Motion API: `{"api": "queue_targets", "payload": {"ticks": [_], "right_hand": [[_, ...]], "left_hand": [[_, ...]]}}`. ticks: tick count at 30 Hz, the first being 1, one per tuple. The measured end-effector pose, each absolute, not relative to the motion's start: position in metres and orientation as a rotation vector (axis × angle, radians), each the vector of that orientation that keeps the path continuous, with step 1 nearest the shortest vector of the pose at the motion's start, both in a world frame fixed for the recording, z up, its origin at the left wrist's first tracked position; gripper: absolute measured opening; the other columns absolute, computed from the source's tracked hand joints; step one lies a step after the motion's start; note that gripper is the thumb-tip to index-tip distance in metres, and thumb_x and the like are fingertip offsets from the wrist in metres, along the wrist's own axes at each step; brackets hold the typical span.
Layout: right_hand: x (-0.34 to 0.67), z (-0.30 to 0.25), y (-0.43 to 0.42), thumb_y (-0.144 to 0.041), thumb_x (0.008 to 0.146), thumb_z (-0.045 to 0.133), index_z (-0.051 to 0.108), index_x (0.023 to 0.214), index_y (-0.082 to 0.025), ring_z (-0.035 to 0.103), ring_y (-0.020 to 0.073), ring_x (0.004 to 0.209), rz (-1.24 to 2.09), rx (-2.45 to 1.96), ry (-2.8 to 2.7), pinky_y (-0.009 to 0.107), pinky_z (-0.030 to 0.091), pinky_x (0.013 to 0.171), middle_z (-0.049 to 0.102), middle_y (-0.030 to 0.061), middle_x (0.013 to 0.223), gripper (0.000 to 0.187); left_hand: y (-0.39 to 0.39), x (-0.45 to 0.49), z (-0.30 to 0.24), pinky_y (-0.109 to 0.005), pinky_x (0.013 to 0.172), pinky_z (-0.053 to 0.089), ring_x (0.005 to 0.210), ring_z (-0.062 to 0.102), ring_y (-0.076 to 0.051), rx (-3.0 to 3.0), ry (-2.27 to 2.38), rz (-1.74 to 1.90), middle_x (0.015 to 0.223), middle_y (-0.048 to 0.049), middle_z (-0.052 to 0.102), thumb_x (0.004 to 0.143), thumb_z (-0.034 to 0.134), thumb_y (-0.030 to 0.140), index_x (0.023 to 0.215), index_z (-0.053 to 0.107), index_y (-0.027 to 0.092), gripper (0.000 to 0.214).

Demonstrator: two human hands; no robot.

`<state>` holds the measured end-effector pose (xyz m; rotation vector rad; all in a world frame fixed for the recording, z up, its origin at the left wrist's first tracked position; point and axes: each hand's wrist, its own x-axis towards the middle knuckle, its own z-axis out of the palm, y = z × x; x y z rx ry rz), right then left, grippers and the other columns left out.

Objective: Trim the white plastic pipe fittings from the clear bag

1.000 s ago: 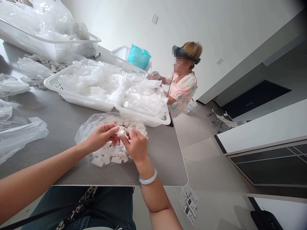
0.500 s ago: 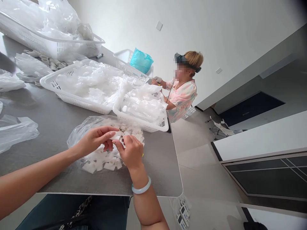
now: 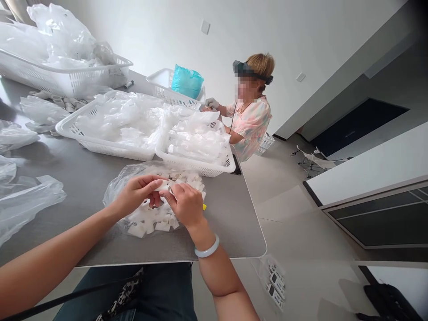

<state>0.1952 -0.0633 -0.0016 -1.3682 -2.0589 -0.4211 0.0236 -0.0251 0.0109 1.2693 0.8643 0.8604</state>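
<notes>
Between the fingers of my left hand (image 3: 145, 191) is a white plastic pipe fitting (image 3: 162, 185). My right hand (image 3: 186, 200) is closed close beside it, thumb and fingers meeting at the fitting's right end. A yellow end (image 3: 204, 207) of a slim tool pokes out past my right hand; the rest of that tool is mostly hidden in the grip. Below both hands, a clear plastic bag (image 3: 115, 185) lies spread on the table with many white pipe fittings (image 3: 162, 226) in and on it.
White baskets (image 3: 117, 151) full of clear bags stand beyond my hands on the grey table (image 3: 234, 223). Grey fittings (image 3: 68, 104) lie at the left. A blue bag (image 3: 187, 81) sits in a far basket. A co-worker (image 3: 250, 116) is at the table's far end.
The view has shifted and turned slightly. My hands keep their hold on the fitting, with only small finger movement. The co-worker's gloved hand shows more clearly.
</notes>
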Motion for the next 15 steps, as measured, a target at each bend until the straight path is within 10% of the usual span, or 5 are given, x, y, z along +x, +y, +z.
{"api": "queue_targets", "payload": {"ticks": [15], "right_hand": [[0.1946,-0.0024,-0.0653,-0.048,0.105,0.033,0.052,0.066,-0.021,0.051,0.0108,0.056,-0.445,-1.314,-2.04,0.023,0.029,0.055,0.053,-0.0017,0.056,0.052]], "left_hand": [[-0.0252,0.0238,0.0115,-0.027,0.052,0.052,0.053,0.062,-0.015,1.124,0.648,0.903,0.062,-0.0014,0.065,0.074,0.082,0.05,0.101,0.072,0.015,0.046]]}}
